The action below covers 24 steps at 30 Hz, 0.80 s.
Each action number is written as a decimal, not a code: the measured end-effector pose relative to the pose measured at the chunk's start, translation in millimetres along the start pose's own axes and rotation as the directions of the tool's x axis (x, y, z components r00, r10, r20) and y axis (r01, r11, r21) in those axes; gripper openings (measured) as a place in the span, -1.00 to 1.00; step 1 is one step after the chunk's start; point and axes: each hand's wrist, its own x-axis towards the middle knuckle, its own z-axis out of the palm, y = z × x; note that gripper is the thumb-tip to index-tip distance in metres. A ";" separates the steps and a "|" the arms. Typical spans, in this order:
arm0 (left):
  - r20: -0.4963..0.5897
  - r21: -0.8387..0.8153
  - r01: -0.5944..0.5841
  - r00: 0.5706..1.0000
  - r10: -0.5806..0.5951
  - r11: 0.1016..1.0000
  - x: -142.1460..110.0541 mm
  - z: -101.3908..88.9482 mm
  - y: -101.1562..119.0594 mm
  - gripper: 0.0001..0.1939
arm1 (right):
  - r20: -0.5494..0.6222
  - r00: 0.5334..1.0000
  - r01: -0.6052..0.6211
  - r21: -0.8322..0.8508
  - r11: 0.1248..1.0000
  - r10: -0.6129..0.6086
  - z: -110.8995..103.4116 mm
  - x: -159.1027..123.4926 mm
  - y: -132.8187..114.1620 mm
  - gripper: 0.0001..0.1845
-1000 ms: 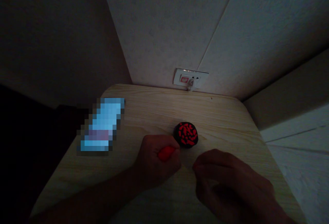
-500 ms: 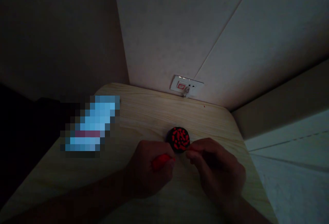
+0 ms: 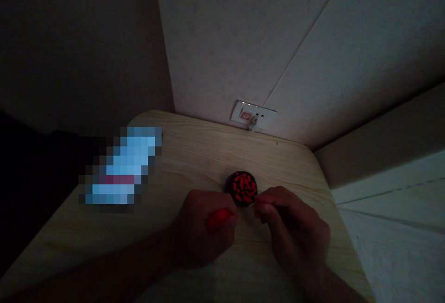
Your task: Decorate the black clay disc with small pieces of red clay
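Note:
The room is dim. My left hand [image 3: 201, 229] is closed around a soft red lump [image 3: 218, 218] that pokes out between thumb and fingers. Just past it on the wooden table [image 3: 194, 154] sits a small dark round disc [image 3: 242, 188] covered with several short red pieces. My right hand [image 3: 292, 233] rests right of the disc with thumb and fingertips pinched together at the disc's near right edge. What the pinch holds is too small and dark to make out.
A lit, blurred-out phone screen [image 3: 123, 168] lies on the table's left part. A white wall socket plate [image 3: 252, 115] with a plug sits on the wall behind the table. The table's right edge borders a pale surface [image 3: 392, 229].
My right hand moved up and left from the near right to the disc's edge, then closed its pinch slightly. The view shifted, so the disc appears further left. My left hand kept its grip.

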 end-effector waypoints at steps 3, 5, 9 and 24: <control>0.006 0.005 0.005 1.000 -0.005 1.000 -1.5 0.0 -0.4 -0.83 | -0.002 1.000 -0.017 0.014 1.000 0.017 -1.0 -1.2 0.1 -0.91; 0.003 0.003 -0.002 1.000 0.002 1.000 -2.0 0.1 -0.8 -0.83 | -0.024 0.999 -0.021 0.026 0.999 0.022 -0.3 -1.9 0.7 -0.91; 0.003 0.009 -0.012 1.000 0.012 1.000 -1.9 0.0 -1.6 -0.82 | -0.048 0.998 -0.026 0.097 0.995 0.031 2.4 -0.8 0.9 -0.85; 0.001 0.015 -0.003 1.000 0.003 1.000 -1.3 0.9 -0.9 -0.83 | -0.036 0.999 0.023 0.086 0.996 -0.020 0.2 2.7 -7.5 -0.96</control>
